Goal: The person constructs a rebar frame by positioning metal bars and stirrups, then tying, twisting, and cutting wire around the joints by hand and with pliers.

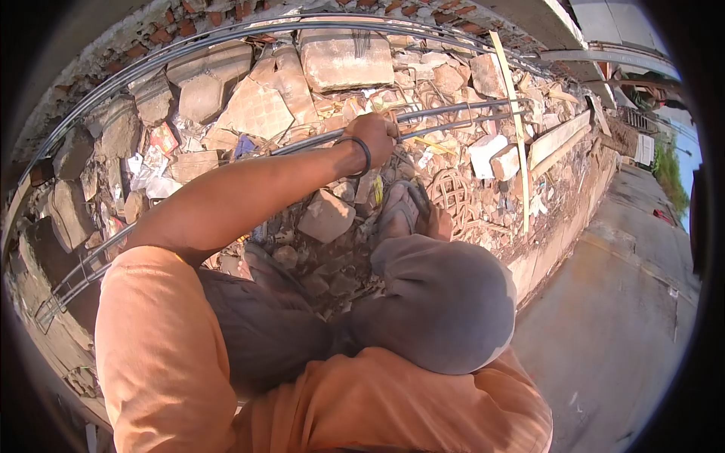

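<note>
My left hand, with a dark band at the wrist, is closed around the long steel rebar where a thin bent stirrup crosses it. The bars run as a narrow cage from lower left to upper right, with a second stirrup farther along. Beyond my bent knee, my right hand shows only in part, low beside my sandalled foot. Its fingers are mostly hidden, so I cannot tell whether it holds anything.
Broken concrete and brick rubble covers the ground around my feet. More long bars curve along the brick wall. A thin wooden strip lies across the rebar's right end, near a plank. A paved surface lies at right.
</note>
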{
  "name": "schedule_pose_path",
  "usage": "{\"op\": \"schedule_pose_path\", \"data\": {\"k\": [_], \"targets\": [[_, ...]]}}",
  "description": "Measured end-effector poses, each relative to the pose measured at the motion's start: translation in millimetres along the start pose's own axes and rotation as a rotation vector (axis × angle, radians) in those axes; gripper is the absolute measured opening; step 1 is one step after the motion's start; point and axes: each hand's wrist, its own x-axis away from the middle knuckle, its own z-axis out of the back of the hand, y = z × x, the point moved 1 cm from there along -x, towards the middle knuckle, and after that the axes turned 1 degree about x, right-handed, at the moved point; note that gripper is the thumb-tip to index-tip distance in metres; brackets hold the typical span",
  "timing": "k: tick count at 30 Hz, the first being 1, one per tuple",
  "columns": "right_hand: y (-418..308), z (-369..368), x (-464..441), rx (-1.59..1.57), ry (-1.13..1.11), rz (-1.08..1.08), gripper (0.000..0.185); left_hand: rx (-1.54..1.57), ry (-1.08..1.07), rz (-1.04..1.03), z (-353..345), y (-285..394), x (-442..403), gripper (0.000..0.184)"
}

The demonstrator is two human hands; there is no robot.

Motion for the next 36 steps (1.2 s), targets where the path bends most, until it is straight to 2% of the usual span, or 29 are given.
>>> {"op": "schedule_pose_path", "data": {"k": [2,6,7,8,9,12,15,18,19,22,23,24,26,27,29,30,31,34,35,36], "targets": [[7.4,-7.9,-0.7,0.001,0.069,0.008,0.035,-0.007,-0.027,-0.041,0.4,-0.6,-2.3,0.016],[21.7,-17.2,-4.6,-0.031,0.217,0.041,0.040,0.181,-0.129,0.137,9.9,8.3,1.2,0.023],[26.2,-20.5,-3.2,-0.003,0.194,0.008,0.041,0.233,-0.184,0.189,17.7,17.8,6.5,0.026],[18.6,-10.9,-5.2,0.071,0.009,-0.109,0.049,0.277,-0.227,0.235,23.1,21.8,6.5,0.028],[24.3,-17.4,-7.2,0.116,0.113,-0.051,0.041,0.256,-0.239,0.205,20.9,19.0,6.0,0.031],[4.2,29.3,-3.8,-0.025,0.078,-0.046,0.030,0.289,-0.234,0.122,12.7,-0.2,-1.0,0.035],[23.1,42.3,-15.9,-0.848,0.004,-0.252,0.019,0.299,-0.256,0.187,15.7,-1.3,-2.0,0.034],[15.8,100.4,-1.0,-1.275,0.133,-0.294,0.015,0.076,-0.260,0.123,21.2,3.0,-1.6,0.028],[5.9,120.4,2.7,-1.356,0.180,-0.312,0.014,-0.229,-0.292,0.110,31.9,24.5,5.1,0.022],[-13.4,173.6,10.5,-1.532,0.291,-0.309,0.015,-0.687,0.016,-0.425,32.7,62.8,34.3,0.025],[-22.0,191.1,12.9,-1.606,0.370,-0.280,0.017,-0.577,-0.019,-0.473,27.9,78.1,39.1,0.027],[-22.2,199.4,12.9,-1.763,0.416,-0.142,0.018,-0.468,-0.054,-0.524,21.2,95.8,43.2,0.028],[-43.3,227.7,15.9,-1.943,0.459,0.050,0.019,-0.283,-0.112,-0.426,4.6,125.2,48.0,0.033],[-58.6,242.6,16.6,-1.996,0.415,0.129,0.020,-0.127,-0.115,-0.358,-13.0,117.9,35.6,0.035],[-88.4,265.8,16.5,-2.048,0.270,0.231,0.021,0.396,-0.463,-0.237,-12.1,133.7,17.6,0.037],[-100.3,273.4,13.9,-2.049,0.173,0.260,0.022,0.377,-0.485,-0.250,-1.7,138.2,13.7,0.036],[-107.5,274.6,9.0,-2.041,0.137,0.282,0.032,0.359,-0.506,-0.255,9.9,138.6,11.2,0.036],[-129.8,307.6,7.5,-1.820,0.253,-0.116,0.054,0.459,-0.534,-0.180,21.3,137.2,19.3,0.035],[-126.6,311.2,2.9,-1.675,0.338,-0.159,0.075,0.556,-0.526,-0.156,2.5,114.9,6.7,0.034],[-130.4,323.8,5.4,-1.352,0.498,-0.123,0.083,0.657,-0.515,-0.130,3.1,113.6,8.2,0.034]]}}
